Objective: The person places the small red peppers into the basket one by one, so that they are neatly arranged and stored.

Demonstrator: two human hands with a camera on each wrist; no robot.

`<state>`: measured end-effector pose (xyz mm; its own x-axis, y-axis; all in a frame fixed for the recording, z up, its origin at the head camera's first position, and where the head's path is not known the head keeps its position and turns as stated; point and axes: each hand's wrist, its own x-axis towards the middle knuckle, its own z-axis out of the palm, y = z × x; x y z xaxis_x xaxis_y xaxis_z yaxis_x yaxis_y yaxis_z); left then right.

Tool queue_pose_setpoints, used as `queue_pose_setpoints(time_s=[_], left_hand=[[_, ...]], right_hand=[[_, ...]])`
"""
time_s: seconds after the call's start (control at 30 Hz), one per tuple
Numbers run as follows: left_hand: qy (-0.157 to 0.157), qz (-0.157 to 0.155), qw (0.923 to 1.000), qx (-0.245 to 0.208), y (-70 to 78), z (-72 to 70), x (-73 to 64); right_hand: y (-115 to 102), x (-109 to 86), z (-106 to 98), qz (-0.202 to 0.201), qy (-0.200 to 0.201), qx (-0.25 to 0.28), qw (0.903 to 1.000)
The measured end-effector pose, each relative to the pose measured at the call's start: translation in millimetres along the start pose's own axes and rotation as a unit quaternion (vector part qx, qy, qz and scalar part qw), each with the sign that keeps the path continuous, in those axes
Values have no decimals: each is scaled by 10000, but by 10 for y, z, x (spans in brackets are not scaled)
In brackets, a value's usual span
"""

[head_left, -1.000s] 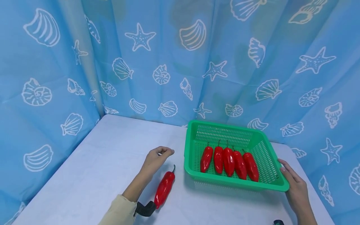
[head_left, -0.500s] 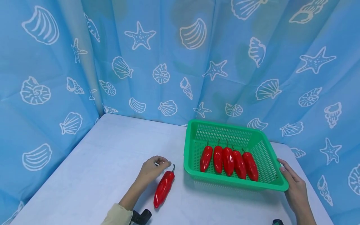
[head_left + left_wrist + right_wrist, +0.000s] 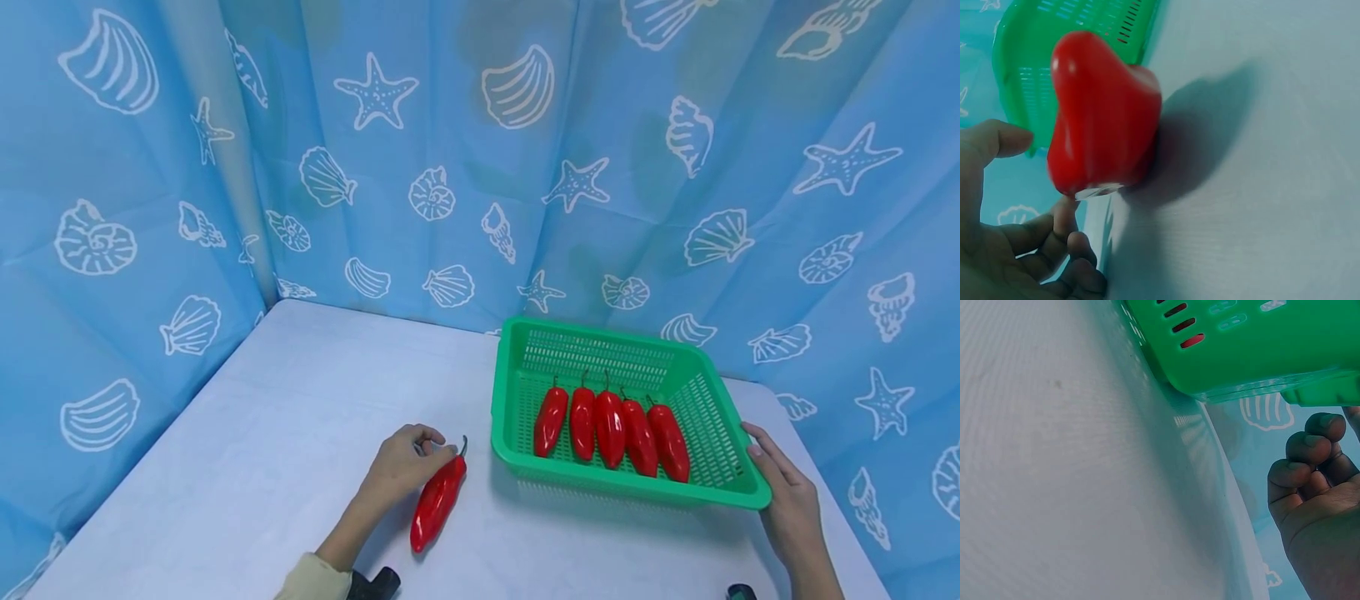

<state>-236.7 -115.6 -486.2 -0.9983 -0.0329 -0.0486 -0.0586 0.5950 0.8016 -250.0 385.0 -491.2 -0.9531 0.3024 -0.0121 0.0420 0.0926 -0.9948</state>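
A glossy red chili pepper (image 3: pixel 438 504) with a dark green stem lies on the white table. Just above its stem end hovers my left hand (image 3: pixel 405 462). In the left wrist view the thumb (image 3: pixel 1013 139) and bent fingers (image 3: pixel 1054 240) stand apart, with the pepper (image 3: pixel 1107 112) nearer the camera; contact cannot be made out. My right hand (image 3: pixel 791 504) holds the right rim of a green plastic basket (image 3: pixel 600 482). Its lower fingers (image 3: pixel 1307 450) curl beneath the rim in the right wrist view. Inside the basket, several red peppers (image 3: pixel 610 429) lie side by side, stems pointing away.
A blue curtain (image 3: pixel 450 167) printed with white seashells and starfish hangs behind and beside the white table (image 3: pixel 300 417). Part of a black strap or mount (image 3: pixel 375 583) shows at my left wrist. Another dark piece (image 3: pixel 741 592) sits by the right wrist.
My left hand has moved down and slightly back, from above the table beyond the pepper to beside its stem end. The right hand, the basket and the peppers stay put.
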Motion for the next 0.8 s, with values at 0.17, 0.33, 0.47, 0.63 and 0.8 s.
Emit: queue_pose_setpoints(time_s=[0.17,0.33,0.47,0.63,0.8], left_hand=[[-121,217,9997,20,-17,-3,-39],[-130,239,9995,134,-34,-1,-81],[-81,230,9993,270,-42,8,-98],[-157,233,9987,424,-44,21,-101],[-308,145,9985,437,-13,12,-105]], right_hand=[[2,-3,-13,-183,-145,187,9996],[-9,-3,3,-207,-126,156,9996],[-16,-13,17,-98,-80,41,9999],[-21,-19,15,-71,-42,-21,10000],[-17,-13,6,-111,-37,26,9999]])
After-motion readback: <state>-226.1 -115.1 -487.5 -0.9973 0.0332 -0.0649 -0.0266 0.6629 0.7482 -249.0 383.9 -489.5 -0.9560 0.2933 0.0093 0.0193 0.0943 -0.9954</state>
